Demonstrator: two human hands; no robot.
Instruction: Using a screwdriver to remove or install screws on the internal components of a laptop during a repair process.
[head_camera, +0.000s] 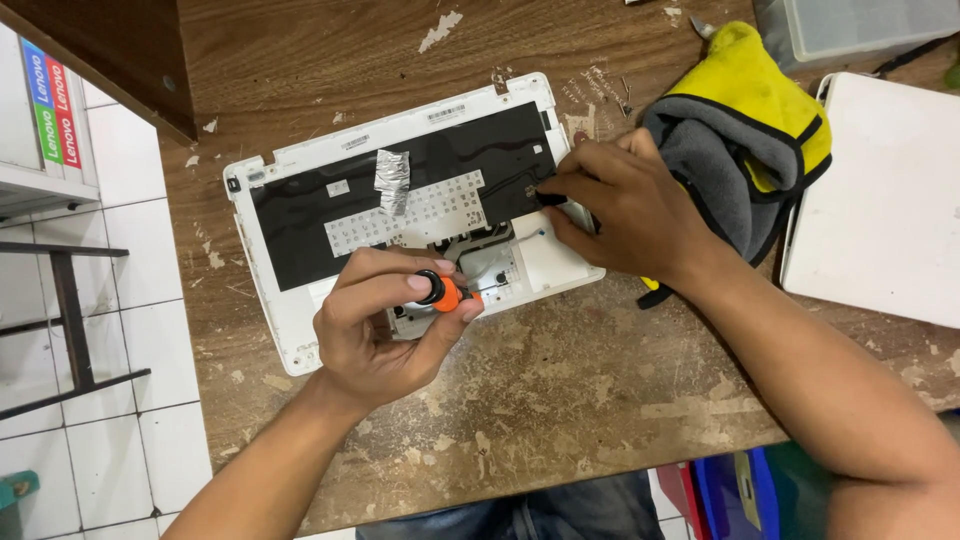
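The left hand (375, 325) is curling tight around an orange and black screwdriver (443, 293), standing it over the near edge of the white laptop shell (290, 330) lying on the worn wooden table (560, 390). Further back, the right hand (625, 205) is pinching a black part (550, 198) on the shell's right end, beside a yellow and grey cloth (745, 120).

The left hand (375, 325) is covering the shaft and tip of the orange-handled screwdriver (445, 293), so where it is meeting the white laptop shell (300, 330) cannot be told. The right hand (625, 205) is hiding the shell's 3 o'clock edge and whatever the fingertips are pinching. At 1 o'clock, the clear plastic box (860, 25) is being cut off by the top edge; at 3 o'clock, the white panel (890, 200) is running out of frame.
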